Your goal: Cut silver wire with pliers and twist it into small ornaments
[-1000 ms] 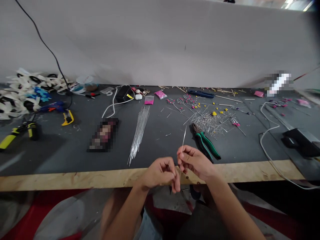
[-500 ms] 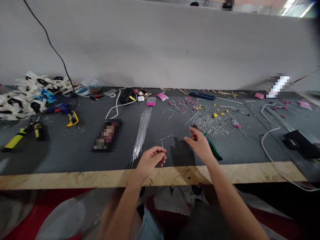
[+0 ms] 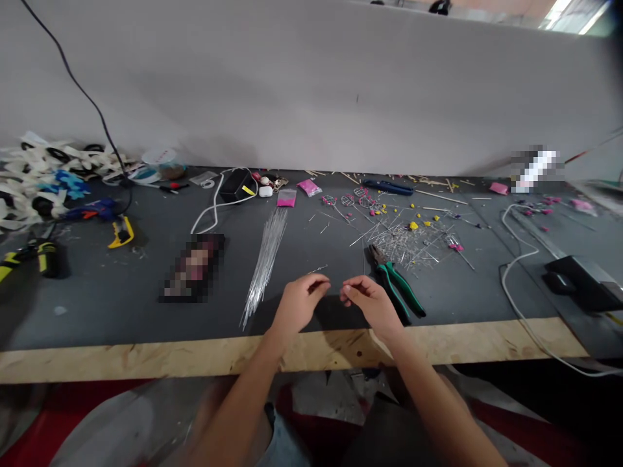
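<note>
My left hand (image 3: 302, 301) is closed in a pinch just above the front of the table. Half a second ago a short piece of wire stood up from those fingers; now the fingertips hide it. Facing it across a small gap, my right hand (image 3: 370, 299) is also pinched, and what it holds, if anything, is too small to see. Green-handled pliers (image 3: 400, 285) lie right beside my right hand. A short wire (image 3: 318, 268) rests on the table behind my left fingers. To the left is a bundle of straight silver wires (image 3: 265, 259).
Behind the pliers spreads a heap of cut wires (image 3: 406, 243) with yellow bits. Wire pieces with pink beads (image 3: 348, 200) and pink bags (image 3: 286, 198) lie farther back. Yellow-black pliers (image 3: 47, 259), a glue gun (image 3: 92, 209) and a white cable (image 3: 509, 279) flank the table.
My right hand has left the pliers area, moving left and nearer me, and its spread fingers have closed to a pinch. The view has turned slightly right. The wire in my left hand is now hidden.
</note>
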Tool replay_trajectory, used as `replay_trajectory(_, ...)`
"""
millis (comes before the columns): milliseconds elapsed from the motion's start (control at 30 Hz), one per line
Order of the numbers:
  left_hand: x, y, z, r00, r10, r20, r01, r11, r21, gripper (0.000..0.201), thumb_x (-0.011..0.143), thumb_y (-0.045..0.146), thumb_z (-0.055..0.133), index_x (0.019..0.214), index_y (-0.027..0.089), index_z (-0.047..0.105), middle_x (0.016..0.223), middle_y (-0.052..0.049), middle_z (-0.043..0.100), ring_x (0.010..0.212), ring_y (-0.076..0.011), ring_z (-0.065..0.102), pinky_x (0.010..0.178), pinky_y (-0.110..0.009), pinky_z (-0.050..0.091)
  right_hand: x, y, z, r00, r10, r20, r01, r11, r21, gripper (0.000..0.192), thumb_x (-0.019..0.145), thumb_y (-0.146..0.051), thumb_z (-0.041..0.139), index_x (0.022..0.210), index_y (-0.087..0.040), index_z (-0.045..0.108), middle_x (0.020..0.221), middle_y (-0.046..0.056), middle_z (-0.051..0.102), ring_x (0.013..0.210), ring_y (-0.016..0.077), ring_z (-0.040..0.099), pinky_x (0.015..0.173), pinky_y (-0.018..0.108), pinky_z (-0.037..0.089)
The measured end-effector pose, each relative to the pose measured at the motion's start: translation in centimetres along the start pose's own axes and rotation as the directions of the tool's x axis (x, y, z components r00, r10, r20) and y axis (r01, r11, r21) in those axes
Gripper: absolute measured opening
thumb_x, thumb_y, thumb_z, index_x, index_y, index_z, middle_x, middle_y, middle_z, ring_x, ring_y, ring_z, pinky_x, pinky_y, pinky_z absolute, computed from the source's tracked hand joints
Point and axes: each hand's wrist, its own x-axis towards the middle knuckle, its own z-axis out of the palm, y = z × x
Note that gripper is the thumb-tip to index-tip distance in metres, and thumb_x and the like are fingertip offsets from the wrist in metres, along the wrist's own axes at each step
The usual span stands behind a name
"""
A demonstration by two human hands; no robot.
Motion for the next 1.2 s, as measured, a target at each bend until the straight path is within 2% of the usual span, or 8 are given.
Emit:
replay_trajectory(100,2.3,-0.6,-0.1,0.985,0.135,-0.107,-0.097,0.949,0.301,0.022,0.082,0.023,0.053,0.101,0.020,0.064,0.093,-0.007,0.066,0.087,-0.0224,0.058,0.083,-0.034,0.042,-0.2,0.2,-0.9,0.999,0.029,0.023,-0.028,0.999,-0.024,0.020,0.076,-0.034,0.063,0.087,-0.017,0.064,0.067,-0.002,0.058,0.061,0.0116,0.052,0.061,0.025,0.042)
replay_trajectory(200,3.8,-1.4,0.3,0.984,0.171,-0.042,-0.126,0.852,0.507,0.028,0.083,0.019,0.052,0.108,0.016,0.061,0.104,-0.012,0.063,0.099,-0.0256,0.054,0.090,-0.038,0.037,-0.4,0.3,-1.4,1.000,0.029,0.001,-0.029,0.997,-0.070,0.021,0.076,-0.034,0.063,0.088,-0.017,0.067,0.069,-0.001,0.059,0.060,0.0108,0.050,0.060,0.025,0.041)
replay_trajectory(467,3.2,-1.3,0.6,0.992,0.122,-0.015,-0.093,0.822,0.561,0.017,0.086,0.017,0.047,0.083,0.018,0.064,0.090,-0.009,0.064,0.089,-0.0235,0.055,0.083,-0.037,0.037,-0.9,-0.7,-1.5,0.999,0.030,-0.029,-0.032,0.995,-0.092,0.020,0.075,-0.035,0.064,0.086,-0.019,0.068,0.076,0.000,0.062,0.061,0.0110,0.050,0.059,0.024,0.042)
replay_trajectory(533,2.0,-0.2,0.1,0.995,0.093,-0.034,-0.065,0.874,0.481,0.018,0.088,0.020,0.044,0.087,0.019,0.062,0.088,-0.007,0.064,0.089,-0.0227,0.056,0.082,-0.036,0.038,-1.3,-1.2,-1.3,0.999,0.027,-0.021,-0.029,0.994,-0.102,0.020,0.076,-0.035,0.063,0.086,-0.019,0.067,0.072,-0.001,0.061,0.061,0.0113,0.050,0.059,0.024,0.042)
replay_trajectory(633,-0.1,1.3,-0.7,0.999,-0.020,0.030,0.017,0.996,0.083,0.018,0.091,0.030,0.042,0.097,0.021,0.057,0.084,-0.003,0.064,0.078,-0.0167,0.058,0.073,-0.028,0.041,-2.4,-1.7,-0.7,0.999,0.010,0.032,-0.004,0.984,-0.178,0.019,0.080,-0.035,0.059,0.088,-0.020,0.068,0.071,0.000,0.060,0.064,0.0130,0.051,0.060,0.025,0.041)
replay_trajectory(833,-2.8,2.0,-1.7,0.976,-0.186,0.115,0.217,0.888,-0.406,0.021,0.081,0.033,0.059,0.097,0.019,0.062,0.088,-0.003,0.067,0.084,-0.0153,0.060,0.075,-0.025,0.044,-3.7,-1.8,1.4,0.990,-0.088,0.114,0.124,0.924,-0.362,0.016,0.084,-0.032,0.054,0.089,-0.025,0.068,0.077,0.001,0.065,0.071,0.0158,0.056,0.065,0.027,0.041)
replay_trajectory(933,-3.0,1.7,-1.9,0.969,-0.220,0.112,0.247,0.848,-0.469,0.022,0.077,0.033,0.065,0.094,0.019,0.066,0.091,-0.004,0.069,0.085,-0.0159,0.061,0.077,-0.025,0.046,-3.7,-2.0,1.9,0.987,-0.090,0.134,0.135,0.915,-0.381,0.017,0.084,-0.032,0.054,0.089,-0.024,0.068,0.078,0.001,0.065,0.071,0.0159,0.057,0.065,0.027,0.042)
replay_trajectory(1200,-3.6,1.4,-2.1,0.966,-0.226,0.123,0.257,0.870,-0.420,0.022,0.078,0.034,0.064,0.095,0.020,0.069,0.088,-0.004,0.070,0.079,-0.0160,0.061,0.067,-0.024,0.047,-3.5,-2.6,2.8,0.992,-0.048,0.117,0.085,0.938,-0.336,0.014,0.083,-0.032,0.056,0.087,-0.023,0.067,0.079,0.001,0.067,0.072,0.0153,0.057,0.065,0.026,0.043)
